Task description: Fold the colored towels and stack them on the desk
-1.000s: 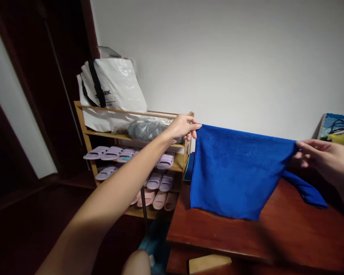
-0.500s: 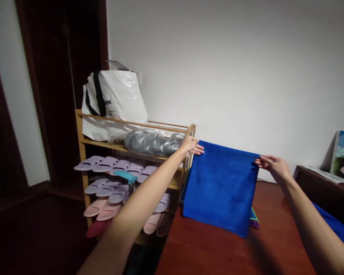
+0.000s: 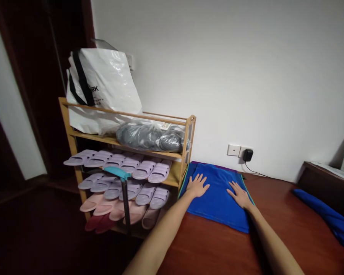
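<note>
A blue folded cloth [image 3: 218, 206] lies spread on the reddish-brown table [image 3: 206, 248], slightly wrinkled toward its far edge. Beneath it show the green and purple edges of other folded cloths [image 3: 215, 165]. My left hand [image 3: 197, 186] rests flat on the left part of the blue cloth with its fingers spread. On the right part of it lies my right hand [image 3: 239, 195], also flat, fingers apart. Neither hand grips anything.
A wooden shoe rack [image 3: 189, 130] with several rows of slippers [image 3: 159, 171] stands left, holding a white bag [image 3: 109, 80] and a plastic-wrapped grey bundle [image 3: 149, 135]. Another blue cloth [image 3: 326, 215] lies at right. A black plug [image 3: 247, 155] sits in the wall socket.
The blue cloth, held up by its top corners before, now lies flat on the stack. Both hands have let go of the corners and come down onto it. The view has shifted slightly.
</note>
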`<move>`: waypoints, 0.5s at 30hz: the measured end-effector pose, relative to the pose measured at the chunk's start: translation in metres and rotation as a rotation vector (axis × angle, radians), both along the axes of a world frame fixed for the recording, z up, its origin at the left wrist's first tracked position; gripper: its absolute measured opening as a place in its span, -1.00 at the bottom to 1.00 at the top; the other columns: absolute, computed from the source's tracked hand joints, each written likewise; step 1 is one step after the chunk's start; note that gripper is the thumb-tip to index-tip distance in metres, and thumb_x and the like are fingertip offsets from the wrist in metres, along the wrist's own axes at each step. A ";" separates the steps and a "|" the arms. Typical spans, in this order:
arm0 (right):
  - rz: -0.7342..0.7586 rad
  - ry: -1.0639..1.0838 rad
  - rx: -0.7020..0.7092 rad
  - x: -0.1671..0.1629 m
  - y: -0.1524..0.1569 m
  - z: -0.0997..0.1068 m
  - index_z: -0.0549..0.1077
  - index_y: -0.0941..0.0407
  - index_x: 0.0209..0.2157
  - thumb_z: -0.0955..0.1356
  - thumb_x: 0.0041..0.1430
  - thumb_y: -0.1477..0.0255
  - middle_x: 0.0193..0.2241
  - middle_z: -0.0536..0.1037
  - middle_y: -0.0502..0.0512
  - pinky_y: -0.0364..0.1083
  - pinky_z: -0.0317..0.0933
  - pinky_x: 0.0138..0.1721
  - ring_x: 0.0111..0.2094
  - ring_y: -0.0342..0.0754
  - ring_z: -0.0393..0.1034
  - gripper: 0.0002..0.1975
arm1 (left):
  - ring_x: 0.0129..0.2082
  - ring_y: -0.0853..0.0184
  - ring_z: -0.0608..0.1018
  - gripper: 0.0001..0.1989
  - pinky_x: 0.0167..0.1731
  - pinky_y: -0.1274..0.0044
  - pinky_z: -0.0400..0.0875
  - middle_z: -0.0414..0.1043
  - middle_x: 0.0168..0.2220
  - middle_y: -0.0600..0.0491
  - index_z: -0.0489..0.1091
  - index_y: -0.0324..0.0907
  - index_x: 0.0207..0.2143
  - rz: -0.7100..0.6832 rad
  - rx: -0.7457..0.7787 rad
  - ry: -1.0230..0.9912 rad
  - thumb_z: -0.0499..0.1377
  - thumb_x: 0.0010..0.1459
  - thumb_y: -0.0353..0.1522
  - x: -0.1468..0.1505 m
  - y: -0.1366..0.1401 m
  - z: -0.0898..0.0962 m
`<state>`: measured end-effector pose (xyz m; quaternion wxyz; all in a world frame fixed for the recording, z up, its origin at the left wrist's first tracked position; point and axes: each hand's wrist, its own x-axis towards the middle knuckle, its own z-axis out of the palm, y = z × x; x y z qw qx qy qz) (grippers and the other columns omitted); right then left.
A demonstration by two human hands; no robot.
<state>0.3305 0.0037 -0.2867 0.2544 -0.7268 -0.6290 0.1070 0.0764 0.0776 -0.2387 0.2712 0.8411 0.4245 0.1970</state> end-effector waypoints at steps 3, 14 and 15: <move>-0.018 -0.134 -0.068 -0.003 -0.022 -0.011 0.09 -0.10 0.22 0.11 0.14 -0.04 0.28 -0.01 -0.02 0.18 -0.26 0.24 0.30 0.01 -0.26 -0.34 | 0.31 0.06 -0.19 -0.36 0.15 0.02 -0.44 -0.17 0.33 -0.07 0.05 -0.09 0.26 -0.041 0.065 0.178 -0.08 0.21 -0.01 -0.008 -0.006 -0.019; -0.114 -0.105 0.052 -0.063 -0.236 -0.024 -0.02 -0.22 0.24 0.19 0.02 -0.11 0.22 0.15 -0.01 0.25 -0.01 0.17 0.23 0.12 -0.01 -0.24 | 0.30 0.13 -0.09 -0.42 0.16 0.01 -0.24 -0.13 0.32 0.00 -0.03 0.02 0.27 -0.263 0.250 0.327 -0.12 0.26 -0.04 -0.072 -0.135 -0.011; -0.121 0.003 0.088 -0.069 -0.263 -0.029 0.01 -0.36 0.19 0.26 -0.05 -0.10 0.18 0.21 -0.07 0.30 0.08 0.10 0.19 0.15 0.08 -0.26 | 0.30 0.12 -0.08 -0.43 0.16 0.01 -0.23 -0.12 0.32 0.00 -0.02 0.03 0.27 -0.299 0.252 0.320 -0.09 0.25 -0.05 -0.082 -0.152 -0.009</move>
